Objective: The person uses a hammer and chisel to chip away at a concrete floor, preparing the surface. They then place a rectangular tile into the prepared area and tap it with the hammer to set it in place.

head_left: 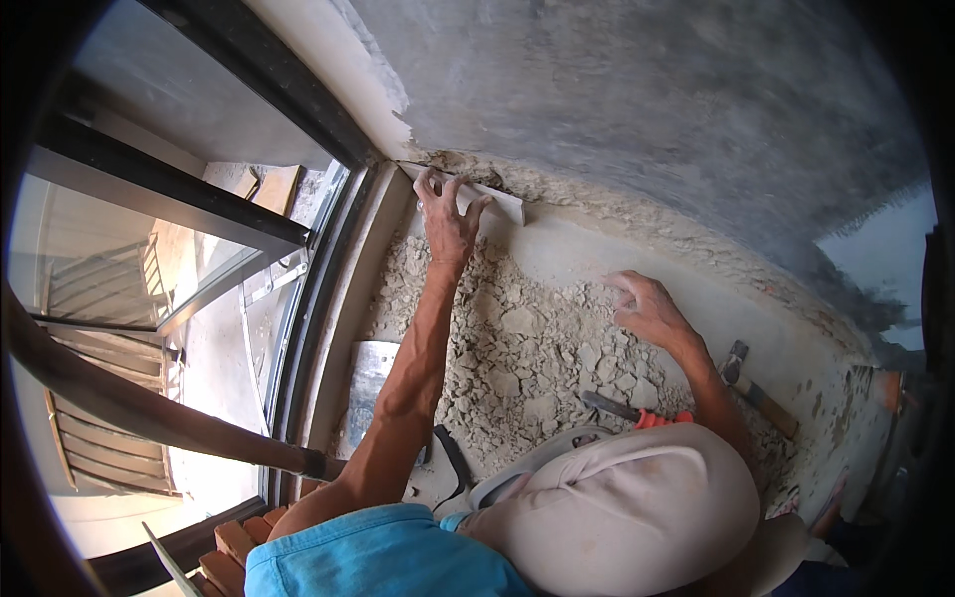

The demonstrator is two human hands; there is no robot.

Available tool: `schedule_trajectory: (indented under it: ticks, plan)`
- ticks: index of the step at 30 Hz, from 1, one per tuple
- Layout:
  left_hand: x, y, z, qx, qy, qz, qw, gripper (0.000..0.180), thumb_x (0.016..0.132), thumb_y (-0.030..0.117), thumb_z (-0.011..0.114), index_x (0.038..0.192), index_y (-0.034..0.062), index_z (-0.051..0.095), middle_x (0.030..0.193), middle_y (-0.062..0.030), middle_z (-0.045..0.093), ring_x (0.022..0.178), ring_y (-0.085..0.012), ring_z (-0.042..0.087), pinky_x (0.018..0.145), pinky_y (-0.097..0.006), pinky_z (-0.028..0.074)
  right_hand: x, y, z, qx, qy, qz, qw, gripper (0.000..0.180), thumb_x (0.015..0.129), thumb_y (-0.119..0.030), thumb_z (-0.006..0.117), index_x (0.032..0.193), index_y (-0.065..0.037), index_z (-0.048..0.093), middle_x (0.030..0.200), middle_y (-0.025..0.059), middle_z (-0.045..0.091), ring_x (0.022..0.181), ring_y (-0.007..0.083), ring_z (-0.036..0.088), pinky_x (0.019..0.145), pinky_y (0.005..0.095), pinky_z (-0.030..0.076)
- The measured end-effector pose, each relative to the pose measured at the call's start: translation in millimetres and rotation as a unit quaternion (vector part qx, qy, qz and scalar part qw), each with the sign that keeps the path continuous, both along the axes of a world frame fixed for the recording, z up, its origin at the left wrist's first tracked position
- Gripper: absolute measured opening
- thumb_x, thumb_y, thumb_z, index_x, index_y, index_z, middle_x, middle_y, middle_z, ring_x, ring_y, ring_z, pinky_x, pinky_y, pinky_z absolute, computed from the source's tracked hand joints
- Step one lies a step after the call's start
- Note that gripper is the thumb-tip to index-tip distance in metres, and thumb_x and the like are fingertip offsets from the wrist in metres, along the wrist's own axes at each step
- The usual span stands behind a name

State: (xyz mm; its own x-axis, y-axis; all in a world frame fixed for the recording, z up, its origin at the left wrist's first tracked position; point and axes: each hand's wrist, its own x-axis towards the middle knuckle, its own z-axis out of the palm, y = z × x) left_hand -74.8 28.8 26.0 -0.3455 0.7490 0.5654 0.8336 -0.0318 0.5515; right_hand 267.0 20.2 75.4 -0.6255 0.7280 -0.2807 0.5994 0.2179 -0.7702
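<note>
Fingers point(430, 185) atop white strip point(502, 204) at wall base

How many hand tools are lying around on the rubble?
3: a hammer by the wall at right, an orange-handled tool near the cap, a steel trowel left by the door frame. Rubble may hide others.

Left hand point(445, 214) pressing white strip point(497, 202) at wall base, right hand point(647, 310) on rubble point(517, 348)

Daylight pours in through the glass door panes point(149, 298) left of the left hand point(446, 221), overexposing them. The grey plastered wall point(647, 99) above the hand is dimmer and soft. Fisheye bending curves straight frames; black vignette rims the corners.
</note>
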Motion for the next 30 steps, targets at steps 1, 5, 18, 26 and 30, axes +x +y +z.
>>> schedule_trajectory:
  ticks: [1,5,18,26,30]
  plan:
    - [-1,0,0,0.004,0.002,0.004,1.000,0.045,0.075,0.024,0.087,0.114,0.0112,0.068,0.136,-0.0249,0.044,0.127,-0.0427,0.046,0.098,-0.051,0.047,4,0,5,0.006,-0.018,0.013,1.000,0.058,0.075,-0.008,0.065,0.132,0.000,0.061,0.124,0.0198,0.064,0.096,0.0267,0.069,0.087,0.0375,0.053]
    - [1,4,1,0.004,-0.007,0.022,1.000,0.044,0.075,0.022,0.087,0.114,0.0121,0.069,0.138,-0.0257,0.042,0.128,-0.0436,0.045,0.099,-0.051,0.047,20,-2,23,0.018,-0.110,0.055,0.992,0.057,0.073,-0.004,0.062,0.129,0.000,0.062,0.118,0.0214,0.067,0.096,0.0287,0.069,0.087,0.0372,0.053]
    - [27,-4,-28,-0.029,-0.099,0.029,0.994,0.078,0.091,0.025,0.071,0.152,-0.0010,0.030,0.156,-0.0327,0.021,0.145,-0.0469,0.026,0.118,-0.051,0.029,108,-34,71,0.018,-0.307,0.150,0.940,0.055,0.077,-0.012,0.065,0.132,-0.005,0.059,0.129,0.0157,0.063,0.124,0.0329,0.056,0.105,0.0435,0.046]
    - [32,-1,-56,-0.179,0.006,0.051,0.983,0.083,0.094,0.042,0.063,0.153,-0.0051,0.027,0.160,-0.0305,0.021,0.149,-0.0460,0.018,0.122,-0.052,0.015,201,-76,96,-0.029,-0.325,0.072,0.942,0.049,0.071,-0.011,0.070,0.120,-0.005,0.068,0.112,0.0200,0.069,0.104,0.0378,0.065,0.092,0.0434,0.051]
    - [31,-6,-55,-0.158,-0.018,0.028,0.987,0.083,0.094,0.041,0.065,0.152,-0.0063,0.029,0.159,-0.0305,0.023,0.149,-0.0462,0.019,0.122,-0.052,0.016,228,-85,114,-0.044,-0.345,0.021,0.937,0.048,0.070,-0.008,0.070,0.118,-0.004,0.070,0.106,0.0199,0.071,0.100,0.0375,0.067,0.090,0.0428,0.052]
